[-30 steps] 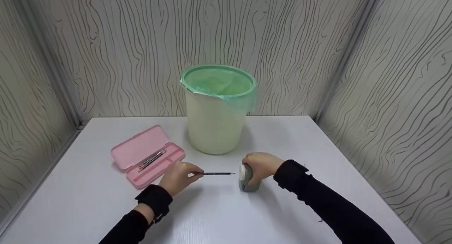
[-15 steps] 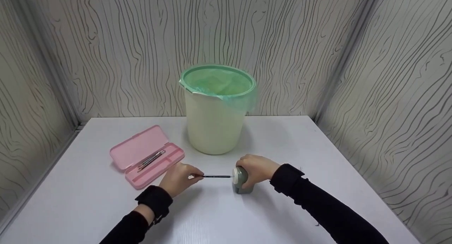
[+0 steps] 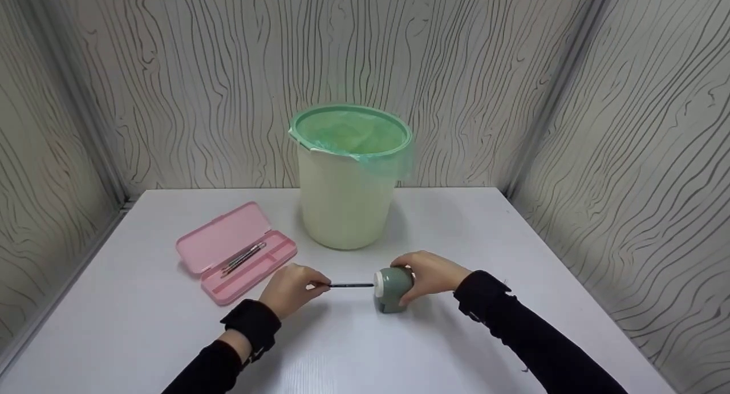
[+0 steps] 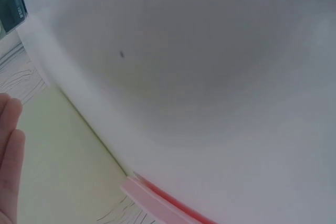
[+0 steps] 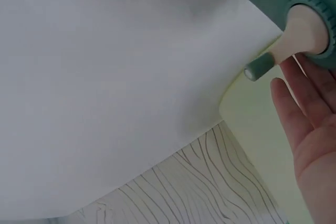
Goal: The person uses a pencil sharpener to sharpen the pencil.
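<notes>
A green crank pencil sharpener with a white front stands on the white table. My left hand pinches a dark pencil level between thumb and fingers. The pencil's far end meets the sharpener's white front; its tip is hidden there. Around the sharpener's back end, my right hand spreads thumb and fingers. In the right wrist view, its extended fingers lie beside the pale crank with a green knob. The left wrist view catches the sharpener's corner and a few left fingers.
An open pink pencil case holds a few pencils, left of my left hand. Behind, a pale bin with a green rim and liner stands near the patterned back wall.
The sharpener has shifted left until its front met the pencil's end. My right hand has then slid back to the right, from over the sharpener to its back end. The left hand has barely moved.
</notes>
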Available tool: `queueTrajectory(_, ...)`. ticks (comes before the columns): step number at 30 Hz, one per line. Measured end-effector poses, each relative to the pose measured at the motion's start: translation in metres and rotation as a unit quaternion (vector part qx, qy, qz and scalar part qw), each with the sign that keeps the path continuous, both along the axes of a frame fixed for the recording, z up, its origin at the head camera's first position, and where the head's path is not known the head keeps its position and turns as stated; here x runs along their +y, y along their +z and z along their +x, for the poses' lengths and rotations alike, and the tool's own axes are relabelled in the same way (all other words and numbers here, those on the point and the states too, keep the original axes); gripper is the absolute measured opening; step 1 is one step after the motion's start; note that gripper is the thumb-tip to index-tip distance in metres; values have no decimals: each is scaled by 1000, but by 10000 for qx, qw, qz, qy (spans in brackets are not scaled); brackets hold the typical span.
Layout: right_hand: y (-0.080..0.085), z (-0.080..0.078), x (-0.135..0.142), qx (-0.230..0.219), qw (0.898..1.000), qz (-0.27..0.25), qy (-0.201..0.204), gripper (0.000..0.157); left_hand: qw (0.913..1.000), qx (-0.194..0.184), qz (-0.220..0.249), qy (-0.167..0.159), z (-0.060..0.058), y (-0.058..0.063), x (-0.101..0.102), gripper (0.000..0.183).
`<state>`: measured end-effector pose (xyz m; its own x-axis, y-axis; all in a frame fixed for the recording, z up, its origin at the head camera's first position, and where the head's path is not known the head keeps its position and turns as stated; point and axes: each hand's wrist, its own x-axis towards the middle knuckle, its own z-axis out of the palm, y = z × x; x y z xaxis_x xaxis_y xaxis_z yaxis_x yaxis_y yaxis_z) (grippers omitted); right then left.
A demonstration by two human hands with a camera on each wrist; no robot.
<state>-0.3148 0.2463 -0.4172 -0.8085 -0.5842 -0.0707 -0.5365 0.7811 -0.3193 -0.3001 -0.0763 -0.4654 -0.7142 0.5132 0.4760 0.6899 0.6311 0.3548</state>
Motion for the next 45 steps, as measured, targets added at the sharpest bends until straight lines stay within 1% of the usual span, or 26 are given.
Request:
queueTrajectory(4, -9, 0, 8, -211, 9990, -389, -90, 65, 9999, -66, -8, -80, 0, 0, 2, 9)
queueTrajectory(9, -14, -1, 10, -233, 9977, -627, -75, 64, 9999, -116, -12, -92, 0, 0, 5, 8)
queueTrajectory(18, -16, -3, 9, -142, 9978, -648, 6, 60, 9996, -229, 19, -144, -1, 0, 8, 9)
queueTrajectory(25, -16, -3, 6, -120, 9974, -703, 71, 57, 9994, -288, -53, -184, -1, 3, 7, 9)
queueTrajectory(35, -15, 0, 0, -22, 9986, -517, 126, 59, 9983, -521, -5, -263, -2, 3, 4, 9)
queueTrajectory(45, -15, 0, -5, 40, 9990, -423, 151, 58, 9977, -573, -17, -366, -1, 6, 2, 9)
